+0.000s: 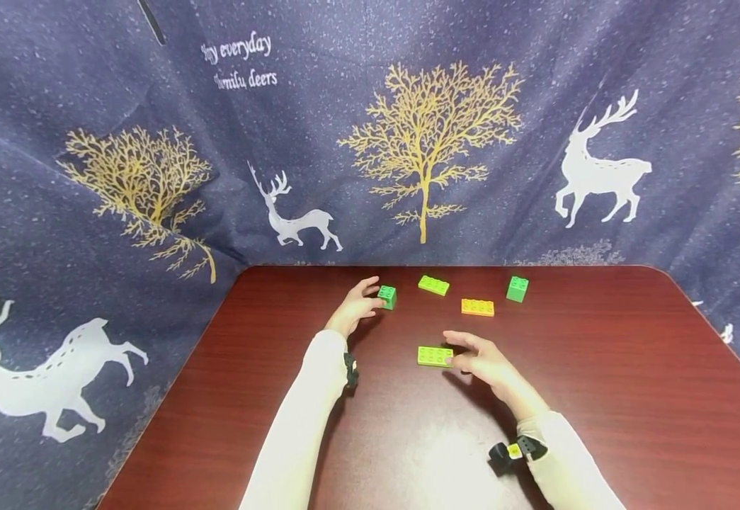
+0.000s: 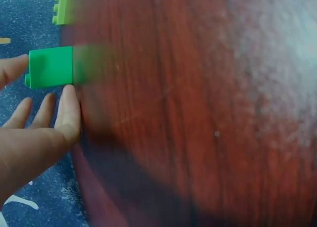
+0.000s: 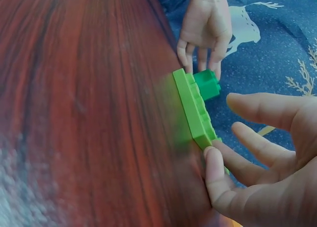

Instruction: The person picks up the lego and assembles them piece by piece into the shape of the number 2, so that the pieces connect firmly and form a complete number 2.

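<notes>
On the far part of the table my left hand [image 1: 355,306] reaches beside a green two-by-two toy building brick [image 1: 387,297]. In the left wrist view, fingertips come up to this green brick [image 2: 51,67] on two sides, with the fingers loosely spread; firm contact is unclear. Nearer the middle lies a lime two-by-four brick [image 1: 435,356], studs up. My right hand [image 1: 487,363] is at its right end. The right wrist view has one fingertip [image 3: 213,155] at the end of the lime brick [image 3: 190,108], while the other fingers stand apart from it.
Farther back lie another lime brick [image 1: 433,285], an orange brick [image 1: 477,307] and a second green brick [image 1: 517,289]. The dark red wooden table [image 1: 631,368] meets a blue printed cloth [image 1: 484,177] at its back and sides. Glare brightens the near table surface.
</notes>
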Action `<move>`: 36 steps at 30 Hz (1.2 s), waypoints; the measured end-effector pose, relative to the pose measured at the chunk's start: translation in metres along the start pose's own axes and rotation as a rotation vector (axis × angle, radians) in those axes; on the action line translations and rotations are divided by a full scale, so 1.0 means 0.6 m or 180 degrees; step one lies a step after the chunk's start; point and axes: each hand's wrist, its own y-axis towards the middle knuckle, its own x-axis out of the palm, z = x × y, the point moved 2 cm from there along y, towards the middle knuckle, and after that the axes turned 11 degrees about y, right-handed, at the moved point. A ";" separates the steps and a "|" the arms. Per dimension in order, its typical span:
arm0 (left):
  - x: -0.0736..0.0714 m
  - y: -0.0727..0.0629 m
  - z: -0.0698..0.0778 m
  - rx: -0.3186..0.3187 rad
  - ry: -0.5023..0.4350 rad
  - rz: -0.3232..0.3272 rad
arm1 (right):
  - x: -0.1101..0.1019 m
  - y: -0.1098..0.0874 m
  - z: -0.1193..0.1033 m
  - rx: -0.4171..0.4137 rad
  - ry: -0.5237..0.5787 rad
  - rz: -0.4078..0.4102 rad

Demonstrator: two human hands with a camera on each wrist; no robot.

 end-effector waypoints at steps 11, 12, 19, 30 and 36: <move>0.004 -0.002 -0.003 0.0178 0.0170 -0.0205 | -0.004 0.009 0.014 0.0178 -0.0087 0.0176; 0.005 -0.002 -0.004 0.0192 0.0185 -0.0210 | -0.004 0.010 0.015 0.0185 -0.0106 0.0201; 0.008 0.001 -0.009 0.0177 0.0286 -0.0129 | 0.001 0.012 0.014 0.0149 -0.0240 0.0253; 0.010 -0.004 -0.006 0.0161 0.0190 0.0046 | 0.000 0.017 0.016 0.0136 -0.0382 0.0313; 0.012 -0.006 -0.010 0.0202 0.0132 0.0084 | 0.001 0.014 0.017 0.0134 -0.0354 0.0350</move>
